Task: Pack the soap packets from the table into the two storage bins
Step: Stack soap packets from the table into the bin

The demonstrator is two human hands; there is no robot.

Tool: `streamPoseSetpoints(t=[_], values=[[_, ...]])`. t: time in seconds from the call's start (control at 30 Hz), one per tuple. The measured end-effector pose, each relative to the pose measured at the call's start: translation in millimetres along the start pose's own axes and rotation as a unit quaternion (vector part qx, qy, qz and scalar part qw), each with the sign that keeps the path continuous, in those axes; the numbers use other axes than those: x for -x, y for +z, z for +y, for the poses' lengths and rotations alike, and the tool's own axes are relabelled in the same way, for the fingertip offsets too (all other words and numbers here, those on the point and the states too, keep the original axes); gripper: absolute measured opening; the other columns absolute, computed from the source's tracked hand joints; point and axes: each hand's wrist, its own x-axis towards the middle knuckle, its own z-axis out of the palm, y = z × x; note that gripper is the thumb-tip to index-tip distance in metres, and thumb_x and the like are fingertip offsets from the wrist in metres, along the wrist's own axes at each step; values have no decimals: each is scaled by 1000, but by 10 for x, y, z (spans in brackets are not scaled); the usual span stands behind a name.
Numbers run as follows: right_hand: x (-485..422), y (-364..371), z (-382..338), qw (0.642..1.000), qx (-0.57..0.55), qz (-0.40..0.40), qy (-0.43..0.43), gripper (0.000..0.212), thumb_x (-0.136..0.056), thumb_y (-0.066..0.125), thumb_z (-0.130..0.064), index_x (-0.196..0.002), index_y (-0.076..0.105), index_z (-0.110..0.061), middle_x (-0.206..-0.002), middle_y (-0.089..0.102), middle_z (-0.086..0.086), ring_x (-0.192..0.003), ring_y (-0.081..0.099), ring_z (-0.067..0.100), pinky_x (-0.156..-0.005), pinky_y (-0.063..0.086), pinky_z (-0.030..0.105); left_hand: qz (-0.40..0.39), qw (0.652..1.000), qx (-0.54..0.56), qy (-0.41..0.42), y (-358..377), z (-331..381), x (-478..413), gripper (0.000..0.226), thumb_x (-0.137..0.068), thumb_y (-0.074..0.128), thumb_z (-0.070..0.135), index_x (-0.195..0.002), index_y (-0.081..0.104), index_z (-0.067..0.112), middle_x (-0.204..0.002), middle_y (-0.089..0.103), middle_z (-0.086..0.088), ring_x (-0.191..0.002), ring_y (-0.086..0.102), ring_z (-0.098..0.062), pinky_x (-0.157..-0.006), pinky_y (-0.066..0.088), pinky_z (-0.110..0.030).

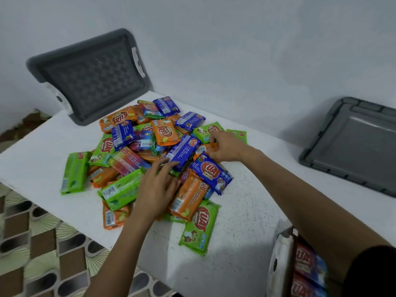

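Nearest, at 5 o'clock, a storage bin (280,264) stands below the bench (246,211) edge with red packets (306,260) already stacked in it; no second bin is in view. Most soap packets (128,159) lie in a loose heap mid-bench, overlapping at all angles. At the heap's 6 o'clock the left hand (156,189) is spread flat, fingertips on a blue packet (183,151). At 3 o'clock the right hand (225,146) pinches the end of an orange packet (209,147).

The packets look like stiff little bars in glossy wrap: probably light, sturdy and slippery. Gripping across the long sides should hold better than the crimped ends.

One grey lid (92,76) leans at 10 o'clock and a second lid (353,146) at 3.
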Motion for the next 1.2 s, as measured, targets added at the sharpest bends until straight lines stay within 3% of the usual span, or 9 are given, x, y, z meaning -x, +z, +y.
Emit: streamPoseSetpoints(t=[0.1, 0.2, 0.33, 0.5, 0.67, 0.77, 0.9, 1.07, 1.2], values=[[37, -25, 31, 999, -3, -47, 8, 43, -81, 73, -37, -113, 48, -23, -123, 57, 4, -108, 50, 18, -79, 49, 34, 3, 1000, 0, 0, 7, 9, -2, 43, -91, 61, 25, -132, 49, 26, -141, 44, -1, -121, 49, -22, -87, 50, -46], [62, -91, 22, 998, 32, -40, 20, 54, -80, 74, -46, -124, 50, -25, -129, 55, 5, -117, 46, 21, -88, 45, 37, 1, 1000, 3, 2, 8, 6, 6, 43, -91, 61, 25, -133, 49, 26, -141, 43, -2, -121, 49, -22, -88, 50, -47], [141, -173, -3, 995, 96, -23, 6, 46, -81, 72, -47, -120, 60, -25, -125, 56, 3, -119, 42, 23, -92, 40, 39, -5, 1000, 2, -3, -6, 15, 8, 44, -92, 59, 27, -134, 48, 27, -142, 42, 0, -122, 48, -22, -90, 48, -46], [268, -156, 18, 999, -2, -38, 6, 27, -85, 71, -32, -99, 51, -21, -112, 61, 2, -103, 60, 23, -80, 51, 35, -16, 1000, -10, 5, -26, 13, 2, 43, -92, 58, 29, -135, 49, 27, -143, 41, -1, -123, 48, -22, -91, 45, -42], [460, -155, 57, 998, -57, -3, 11, 28, -88, 68, -31, -101, 47, -16, -111, 61, 0, -98, 61, 21, -75, 52, 33, -42, 999, 4, 3, -106, 16, -6, 44, -94, 56, 31, -137, 48, 27, -146, 39, 0, -127, 45, -20, -96, 46, -44], [556, -179, 54, 984, -174, 2, 36, 26, -93, 63, -25, -103, 42, -12, -102, 61, -3, -84, 61, 18, -61, 53, 31, -45, 999, 23, 2, -191, 26, -49, 38, -96, 55, 28, -133, 52, 27, -143, 42, 3, -126, 45, -16, -94, 45, -33], [672, -256, 8, 959, -278, -23, 51, 25, -94, 59, -17, -96, 35, -13, -106, 61, 12, -78, 55, 20, -63, 51, 32, -1, 1000, 10, 3, -320, 7, -175, 29, -95, 57, 23, -123, 60, 22, -128, 56, 1, -116, 51, -17, -89, 43, -28], [719, -245, -55, 939, -336, -10, 68, 31, -92, 64, -35, -101, 42, -16, -110, 61, 3, -85, 60, 18, -64, 53, 29, 67, 996, -61, -20, -513, -122, -448, 35, -90, 63, 20, -125, 60, 20, -129, 58, -3, -120, 46, -24, -100, 37, -42], [757, -259, -128, 929, -365, 13, 59, 44, -89, 61, -51, -116, 49, -19, -102, 68, 2, -80, 58, 14, -66, 47, 28, -31, 985, -160, -58, -638, -305, -722, 60, -87, 64, 26, -142, 41, 25, -149, 38, -2, -137, 27, -28, -111, 20, -50]])
